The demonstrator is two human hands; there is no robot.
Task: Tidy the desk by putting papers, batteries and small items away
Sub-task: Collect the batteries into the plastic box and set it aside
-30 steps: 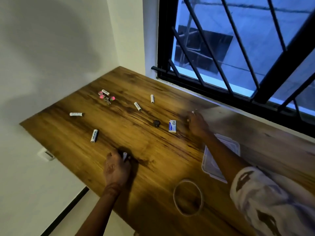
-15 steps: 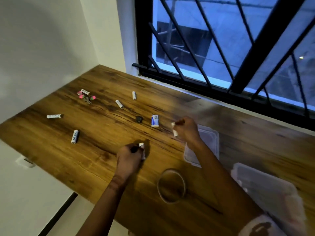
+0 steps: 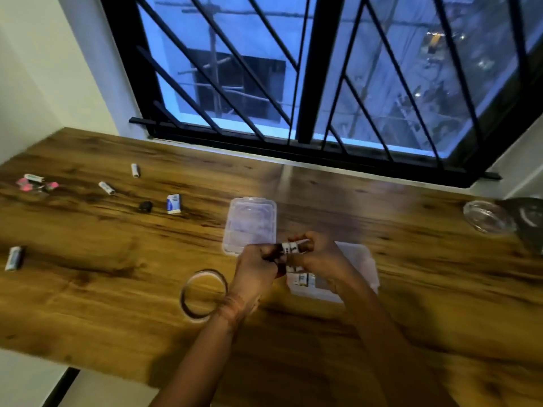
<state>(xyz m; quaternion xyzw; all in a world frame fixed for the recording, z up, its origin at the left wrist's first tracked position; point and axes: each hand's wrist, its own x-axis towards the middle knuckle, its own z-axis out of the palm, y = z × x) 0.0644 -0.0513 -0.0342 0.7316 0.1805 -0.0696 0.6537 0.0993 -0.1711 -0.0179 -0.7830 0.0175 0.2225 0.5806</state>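
Observation:
Both my hands meet over the middle of the wooden desk. My left hand and my right hand pinch white batteries between them, just above a clear plastic box that has batteries inside. The box's clear lid lies flat just behind my hands. Loose batteries remain on the left: one at the far left edge, one and another further back.
A thin ring lies by my left wrist. A small white-and-blue box, a dark lump and pink items sit at the left. A glass dish stands far right. The barred window runs behind the desk.
Each hand picked a battery off the desk and both came together over the clear box. My view swung right, bringing the box and the glass dish into sight.

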